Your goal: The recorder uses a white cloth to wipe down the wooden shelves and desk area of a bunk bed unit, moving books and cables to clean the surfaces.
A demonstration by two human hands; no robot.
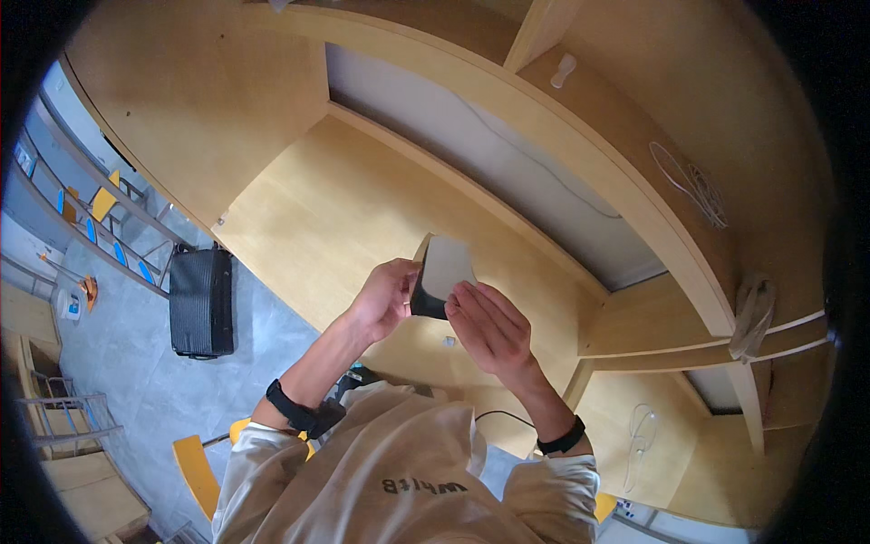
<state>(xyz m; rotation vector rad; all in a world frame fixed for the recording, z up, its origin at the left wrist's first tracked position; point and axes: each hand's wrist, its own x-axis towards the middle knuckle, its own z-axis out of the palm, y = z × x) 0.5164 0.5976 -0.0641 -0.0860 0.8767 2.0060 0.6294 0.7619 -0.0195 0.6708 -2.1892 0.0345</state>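
Observation:
Both my hands hold a small flat item above a light wooden desktop point(326, 197). The item point(445, 268) has a pale grey face and a dark lower left edge; what exactly it is, I cannot tell. My left hand point(386, 299) grips its left side, with the thumb and fingers partly behind it. On its lower right corner are the fingertips of my right hand point(491, 326), pinched together. A small pale object point(448, 341) lies on the desktop just below the item. Dark straps circle both my forearms.
A wooden shelf point(578, 129) with a coiled white cable point(703, 194) overhangs the desk. A clear plastic bag point(754, 316) hangs at the right. On the floor at the left stand a black suitcase point(201, 302), a yellow chair point(196, 476) and a white bucket point(68, 304).

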